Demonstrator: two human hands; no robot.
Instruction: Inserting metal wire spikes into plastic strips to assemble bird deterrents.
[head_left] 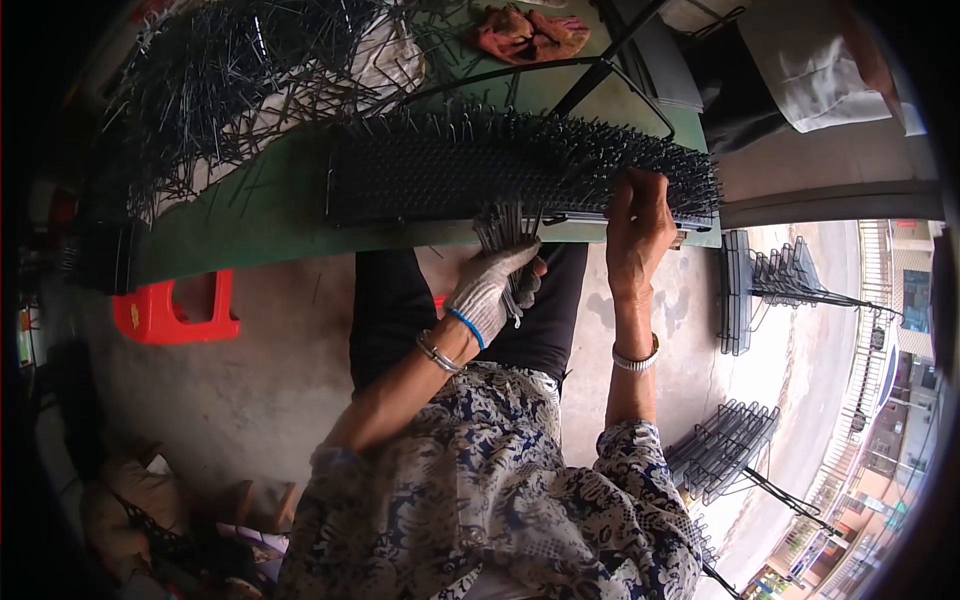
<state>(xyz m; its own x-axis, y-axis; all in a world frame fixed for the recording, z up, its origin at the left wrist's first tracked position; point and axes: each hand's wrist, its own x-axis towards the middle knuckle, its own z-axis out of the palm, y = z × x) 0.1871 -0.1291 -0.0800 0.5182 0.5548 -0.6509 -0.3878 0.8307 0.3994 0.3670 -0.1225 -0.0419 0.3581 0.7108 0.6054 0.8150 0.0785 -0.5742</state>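
Observation:
My left hand (488,290), in a pale knit glove with a blue cuff, is closed round a bundle of thin dark metal rods (503,225) at the table's near edge. A long black perforated block (430,185) lies in front of me, with many small pins (640,150) standing up along its far side and right end. Over the block's right part is my bare right hand (640,230), fingers pinched together at the pins. Whatever those fingertips hold is hidden behind the hand.
On the green table (270,190), a large heap of loose dark rods (250,70) lies on pale sacking. A reddish cloth (530,35) and a bent black bar (600,75) are beyond the block. A red stool (180,310) stands left, wire racks (735,290) right.

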